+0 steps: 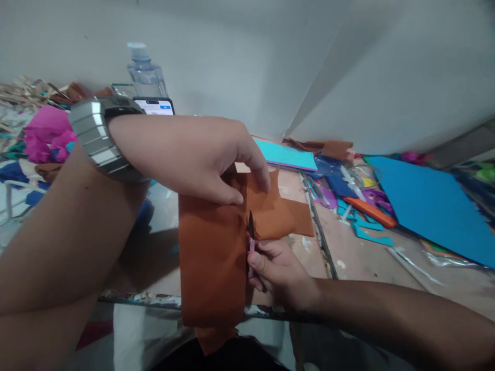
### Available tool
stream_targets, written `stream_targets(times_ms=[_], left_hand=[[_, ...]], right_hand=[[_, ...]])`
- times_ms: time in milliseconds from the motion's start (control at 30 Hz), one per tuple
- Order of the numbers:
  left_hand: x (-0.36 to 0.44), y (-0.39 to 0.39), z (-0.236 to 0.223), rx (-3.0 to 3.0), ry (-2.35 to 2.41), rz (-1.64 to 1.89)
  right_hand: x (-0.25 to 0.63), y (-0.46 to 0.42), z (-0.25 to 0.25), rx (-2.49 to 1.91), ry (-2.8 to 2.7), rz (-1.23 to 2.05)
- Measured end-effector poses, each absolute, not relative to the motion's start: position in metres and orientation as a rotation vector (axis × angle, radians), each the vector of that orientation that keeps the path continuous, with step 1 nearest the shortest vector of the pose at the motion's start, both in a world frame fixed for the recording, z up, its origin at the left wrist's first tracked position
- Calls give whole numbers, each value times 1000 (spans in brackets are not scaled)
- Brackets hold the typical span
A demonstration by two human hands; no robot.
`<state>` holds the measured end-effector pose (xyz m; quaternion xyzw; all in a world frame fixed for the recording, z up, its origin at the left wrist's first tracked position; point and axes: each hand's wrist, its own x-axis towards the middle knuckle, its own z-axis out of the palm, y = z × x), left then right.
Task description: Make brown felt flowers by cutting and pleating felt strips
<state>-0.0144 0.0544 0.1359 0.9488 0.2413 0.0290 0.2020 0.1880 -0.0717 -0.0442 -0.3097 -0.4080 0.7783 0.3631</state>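
A brown sheet of craft foam (211,257) hangs over the table's near edge, partly cut along its right side. My left hand (193,157), with a metal watch (102,136) on the wrist, pinches the sheet's upper part between thumb and fingers. My right hand (280,273) is closed round a small pair of scissors (251,242) with pink handles. The dark blades point up into the sheet's right edge.
A water bottle (145,72) and a phone (154,106) stand against the back wall. Pink crepe paper (48,134) lies at the left. A large blue sheet (429,206), a teal sheet (288,154), an orange cutter (369,211) and coloured scraps cover the table's right side.
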Motion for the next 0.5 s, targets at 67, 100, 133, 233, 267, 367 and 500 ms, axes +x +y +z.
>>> stream_targets(times_ms=[67,100,133,233,267,367,500], left_hand=[[-13,53,136,2654,696,48],[-13,53,136,2659,706,37],[-13,53,136,2664,707,30],[-12,53,134,2675,681,-6],[-12,53,134,2680,676,-34],[-11,53,133,2693,681,-94],[-10,52,133,2707,683,-82]], right_hand=[[187,-71,-44,-790,-1039,2000],[186,-71,-44,-794,-1039,2002],[186,-70,-45,-798,-1035,2004],[185,-70,-44,-794,-980,2009],[184,-70,-44,-790,-959,2008],[183,-70,-43,-784,-942,2005],[183,-71,-43,-778,-940,2026]])
